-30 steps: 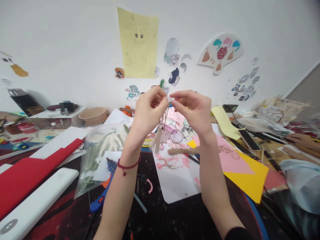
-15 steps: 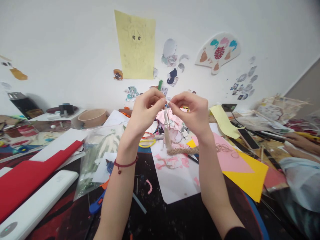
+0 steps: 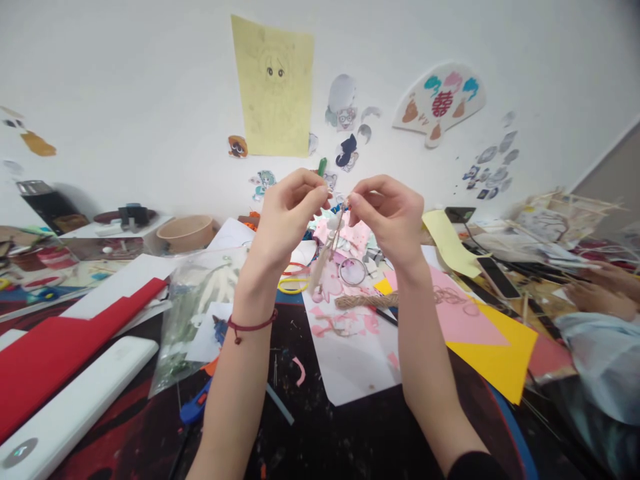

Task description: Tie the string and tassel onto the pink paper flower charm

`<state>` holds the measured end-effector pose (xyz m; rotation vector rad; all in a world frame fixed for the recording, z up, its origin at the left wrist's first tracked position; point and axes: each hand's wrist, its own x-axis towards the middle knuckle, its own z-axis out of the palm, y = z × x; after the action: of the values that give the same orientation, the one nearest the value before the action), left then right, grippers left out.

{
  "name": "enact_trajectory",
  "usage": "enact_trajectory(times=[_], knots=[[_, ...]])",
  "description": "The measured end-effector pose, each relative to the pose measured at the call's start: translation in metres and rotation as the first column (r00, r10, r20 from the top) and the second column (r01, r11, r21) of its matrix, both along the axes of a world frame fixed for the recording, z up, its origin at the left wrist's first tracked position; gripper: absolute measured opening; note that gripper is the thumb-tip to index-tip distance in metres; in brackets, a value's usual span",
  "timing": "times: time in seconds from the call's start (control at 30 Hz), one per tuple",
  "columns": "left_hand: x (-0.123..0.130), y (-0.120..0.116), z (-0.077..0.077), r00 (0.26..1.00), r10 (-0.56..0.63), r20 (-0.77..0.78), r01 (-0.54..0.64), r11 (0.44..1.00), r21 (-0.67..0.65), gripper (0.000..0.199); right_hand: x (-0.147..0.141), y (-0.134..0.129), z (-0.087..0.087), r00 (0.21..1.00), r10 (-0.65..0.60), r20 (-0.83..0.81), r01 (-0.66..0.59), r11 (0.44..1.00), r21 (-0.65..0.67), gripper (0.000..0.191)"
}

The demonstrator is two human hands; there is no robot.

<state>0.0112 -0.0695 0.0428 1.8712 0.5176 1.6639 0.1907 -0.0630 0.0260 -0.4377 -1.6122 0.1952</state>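
Reaching bare-armed from six o'clock across a dark tabletop [image 3: 330,440], with a dark red bracelet [image 3: 253,325] on the left wrist. Visible nearest, at eight o'clock: a long white case [image 3: 83,403], alongside folded red card [image 3: 95,340]. At half past seven, partly behind the left arm, a blue-handled tool [image 3: 194,403]; at six, a curved pink scrap [image 3: 299,371]; at half past five, a white sheet [image 3: 357,377] strewn with pink snippets. At four, yellow paper [image 3: 505,373], partly under pink paper [image 3: 460,317].

Pinching a thin cord [image 3: 341,219] near centre, with thumb and forefinger of the right hand [image 3: 393,217] clamped on it, and dangling a pale tassel [image 3: 319,272] below, tilted toward seven o'clock. Raised just beside, toward ten: the left hand [image 3: 285,217], with fingertips drawn together, anything between them too small to tell.

Beyond the tassel, scissor handles [image 3: 293,287] at seven and a round hoop [image 3: 353,271] at four. At three, another person's hands [image 3: 603,297], blurred; at nine, a tan bowl [image 3: 186,233]. Farthest, on the white wall: a yellow drawing [image 3: 274,100] toward eleven and a painted fan [image 3: 443,103] between one and two.
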Motion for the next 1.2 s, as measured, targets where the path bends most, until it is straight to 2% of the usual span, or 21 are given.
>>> enact_trajectory(times=[0.2, 0.33, 0.43, 0.57, 0.67, 0.97, 1.2], knots=[[0.008, 0.004, -0.002, 0.977, -0.178, 0.119, 0.195, 0.97, -0.149, 0.01, -0.005, 0.003, -0.001, 0.999, -0.021, -0.035, 0.02, 1.0, -0.016, 0.011], [0.016, 0.006, -0.002, 0.977, -0.178, 0.116, 0.197, 0.964, -0.181, 0.013, -0.006, 0.005, -0.001, 0.998, -0.021, -0.068, 0.02, 1.0, -0.015, 0.014], [0.021, 0.009, -0.004, 0.967, -0.184, 0.174, 0.216, 0.957, -0.193, 0.014, -0.006, 0.006, -0.002, 0.996, -0.048, -0.074, 0.049, 0.999, 0.005, 0.015], [0.025, 0.008, -0.004, 0.891, -0.28, 0.359, 0.375, 0.898, -0.231, 0.016, -0.007, 0.004, 0.0, 0.992, -0.05, -0.117, 0.052, 0.999, 0.01, 0.012], [0.027, 0.006, -0.004, 0.83, -0.316, 0.46, 0.45, 0.867, -0.216, 0.014, -0.008, 0.002, 0.002, 0.985, -0.052, -0.166, 0.053, 0.999, 0.002, 0.008], [0.029, 0.004, -0.005, 0.768, -0.388, 0.51, 0.54, 0.821, -0.187, 0.015, -0.009, 0.0, 0.001, 0.981, -0.056, -0.186, 0.053, 0.998, -0.019, 0.006], [0.03, 0.001, -0.004, 0.734, -0.409, 0.543, 0.602, 0.762, -0.239, 0.02, -0.011, 0.001, 0.0, 0.98, -0.056, -0.189, 0.05, 0.998, -0.037, 0.006]])
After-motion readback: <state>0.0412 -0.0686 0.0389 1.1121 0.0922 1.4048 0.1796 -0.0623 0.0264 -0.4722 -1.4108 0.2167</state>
